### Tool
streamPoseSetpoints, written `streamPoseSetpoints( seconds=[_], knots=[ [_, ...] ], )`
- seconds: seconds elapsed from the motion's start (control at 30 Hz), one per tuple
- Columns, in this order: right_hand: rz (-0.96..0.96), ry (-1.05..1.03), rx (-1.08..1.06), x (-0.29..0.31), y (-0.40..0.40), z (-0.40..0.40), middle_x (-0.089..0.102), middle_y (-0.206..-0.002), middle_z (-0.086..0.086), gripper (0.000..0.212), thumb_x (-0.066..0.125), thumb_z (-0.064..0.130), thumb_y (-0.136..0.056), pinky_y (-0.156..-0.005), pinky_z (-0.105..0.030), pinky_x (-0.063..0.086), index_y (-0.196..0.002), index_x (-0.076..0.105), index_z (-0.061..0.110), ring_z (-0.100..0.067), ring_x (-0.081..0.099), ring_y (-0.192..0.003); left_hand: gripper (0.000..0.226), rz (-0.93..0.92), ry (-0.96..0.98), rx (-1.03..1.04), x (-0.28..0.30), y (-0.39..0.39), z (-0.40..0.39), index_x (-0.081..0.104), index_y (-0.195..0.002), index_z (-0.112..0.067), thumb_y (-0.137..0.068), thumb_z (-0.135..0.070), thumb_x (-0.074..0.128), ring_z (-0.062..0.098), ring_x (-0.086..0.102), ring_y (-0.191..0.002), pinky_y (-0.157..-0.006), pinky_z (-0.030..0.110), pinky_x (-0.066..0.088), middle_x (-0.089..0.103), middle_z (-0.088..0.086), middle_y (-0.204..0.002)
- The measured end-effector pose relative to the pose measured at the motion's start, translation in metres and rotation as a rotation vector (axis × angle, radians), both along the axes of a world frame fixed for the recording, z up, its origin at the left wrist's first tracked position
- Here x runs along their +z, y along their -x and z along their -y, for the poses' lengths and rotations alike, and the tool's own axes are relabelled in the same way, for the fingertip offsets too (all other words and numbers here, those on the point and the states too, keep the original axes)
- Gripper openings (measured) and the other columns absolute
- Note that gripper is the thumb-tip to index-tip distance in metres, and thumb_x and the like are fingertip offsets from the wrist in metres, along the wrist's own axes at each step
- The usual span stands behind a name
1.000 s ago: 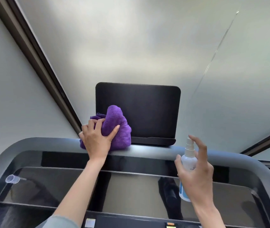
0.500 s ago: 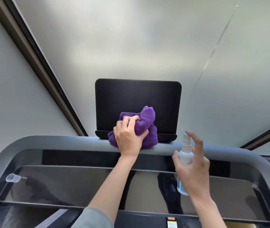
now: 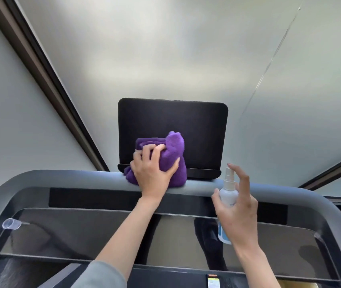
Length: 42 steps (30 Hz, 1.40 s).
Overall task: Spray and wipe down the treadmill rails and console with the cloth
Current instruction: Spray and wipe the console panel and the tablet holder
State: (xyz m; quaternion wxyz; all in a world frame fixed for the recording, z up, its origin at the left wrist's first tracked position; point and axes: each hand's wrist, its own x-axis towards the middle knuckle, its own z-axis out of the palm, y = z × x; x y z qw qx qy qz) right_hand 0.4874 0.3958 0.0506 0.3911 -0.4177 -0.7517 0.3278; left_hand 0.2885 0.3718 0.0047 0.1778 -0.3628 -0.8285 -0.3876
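A pale frosted window wall (image 3: 165, 48) fills the upper part of the view, crossed by a dark frame bar (image 3: 47, 86) slanting down from the top left and another dark bar (image 3: 335, 169) at the right edge. Below it the treadmill's grey rail (image 3: 61, 178) curves across the whole width and bends down at both sides, enclosing a glossy dark console panel (image 3: 82, 231) that reflects the room. On top of the rail, in the middle, stands an upright black screen (image 3: 186, 121) with a narrow ledge along its base. The purple cloth (image 3: 174, 154) is bunched against the lower left part of that screen and rests on the rail just beneath it, touching both. The left hand (image 3: 152, 172) grips the cloth, fingers curled over its top and thumb spread along its right side, with a grey sleeve showing near the bottom edge. The right hand (image 3: 237, 208) holds a small white spray bottle (image 3: 227, 194) upright just in front of the rail, to the right of the cloth and apart from it; the fingers wrap round the body and the index finger is raised beside the nozzle, not pressing on it. A small clear cap (image 3: 11, 223) lies on its side on the console panel at the far left.
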Motion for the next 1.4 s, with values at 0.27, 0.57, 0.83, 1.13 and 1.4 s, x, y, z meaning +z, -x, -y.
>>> streamPoseSetpoints(
  seconds=[0.27,0.57,0.83,1.13,1.4],
  knots=[
    [-0.012,-0.019,-0.012,0.009,0.001,-0.004,0.031,-0.046,0.01,0.068,0.069,-0.008,-0.082,-0.046,-0.014,0.037,-0.127,0.043,0.036,-0.014,0.038,-0.042,0.042,-0.142,0.058,-0.224,0.004,0.014,0.002,0.068,-0.105,-0.017,-0.068,-0.03,0.084,0.029,0.054,-0.081,-0.071,0.041,0.046,0.062,0.005,-0.1],
    [-0.031,-0.04,-0.004,0.011,-0.004,-0.001,0.032,-0.046,0.003,0.067,0.068,-0.007,-0.082,-0.046,-0.016,0.038,-0.127,0.043,0.036,-0.015,0.036,-0.041,0.031,0.049,-0.221,-0.054,0.047,0.099,0.054,0.055,-0.108,-0.019,-0.087,-0.039,0.065,0.032,0.049,-0.094,-0.082,0.037,0.042,0.059,0.009,-0.105],
    [-0.032,0.002,-0.019,0.008,-0.011,0.001,0.042,-0.049,-0.012,0.068,0.069,-0.007,-0.083,-0.05,-0.027,0.044,-0.126,0.043,0.039,-0.02,0.04,-0.043,0.045,-0.022,0.01,0.018,0.041,0.066,-0.018,0.067,-0.118,-0.019,-0.082,-0.046,0.07,0.039,0.048,-0.11,-0.088,0.05,0.039,0.057,0.01,-0.124],
    [-0.048,-0.011,-0.027,0.012,-0.014,-0.001,0.043,-0.051,-0.011,0.069,0.069,-0.006,-0.082,-0.051,-0.026,0.045,-0.127,0.043,0.039,-0.022,0.043,-0.044,0.04,0.0,-0.076,-0.1,0.052,0.042,0.008,0.069,-0.111,-0.018,-0.085,-0.048,0.062,0.03,0.05,-0.099,-0.085,0.044,0.042,0.059,0.004,-0.109],
    [-0.06,-0.021,-0.063,0.01,-0.025,0.0,0.042,-0.05,0.0,0.071,0.07,-0.008,-0.08,-0.049,-0.019,0.042,-0.127,0.044,0.038,-0.021,0.045,-0.045,0.044,-0.067,0.04,-0.117,0.044,0.005,-0.065,0.067,-0.118,-0.027,-0.079,-0.048,0.073,0.031,0.046,-0.112,-0.091,0.054,0.041,0.058,0.007,-0.125]
  ],
)
